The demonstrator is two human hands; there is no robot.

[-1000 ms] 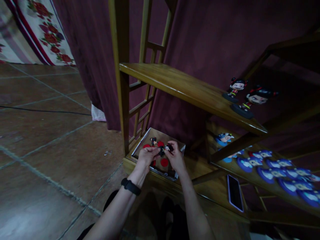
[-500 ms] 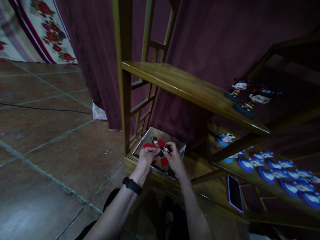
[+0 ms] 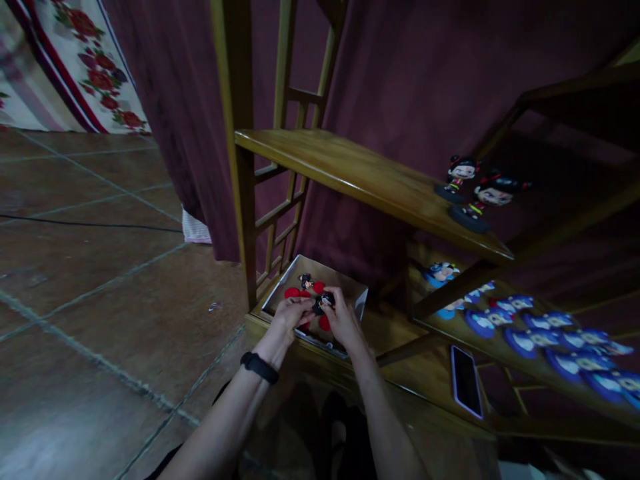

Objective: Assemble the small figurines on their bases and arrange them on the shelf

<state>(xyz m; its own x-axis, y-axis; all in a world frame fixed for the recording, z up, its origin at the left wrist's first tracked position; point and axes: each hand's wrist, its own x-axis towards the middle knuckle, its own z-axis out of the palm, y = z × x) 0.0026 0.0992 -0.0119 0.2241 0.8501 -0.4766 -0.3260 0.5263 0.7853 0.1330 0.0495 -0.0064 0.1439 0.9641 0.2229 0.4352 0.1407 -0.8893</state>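
Note:
Over a shallow open box [image 3: 358,303] on the low wooden shelf, my two hands come together on one small black-haired figurine [image 3: 327,300]. My left hand [image 3: 292,316], with a black band on its wrist, pinches the figurine's dark base end. The fingers of my right hand [image 3: 343,319] are closed round its head end. Inside the box a second black-haired figurine [image 3: 305,281] lies near the back wall. Several round red pieces [image 3: 292,293] lie about it, some partly hidden by my hands.
Above the box juts a wooden shelf board [image 3: 350,167] bearing two dark-based figurines [image 3: 470,200]. Several blue-based figurines [image 3: 530,339] stand on a shelf at the right. A phone [image 3: 466,380] lies right of the box. A wooden post [image 3: 241,200] rises at the left.
The view has shifted slightly, so the shelves sit further left. The figurine in my hands has turned a little, and both hands stay on it above the box.

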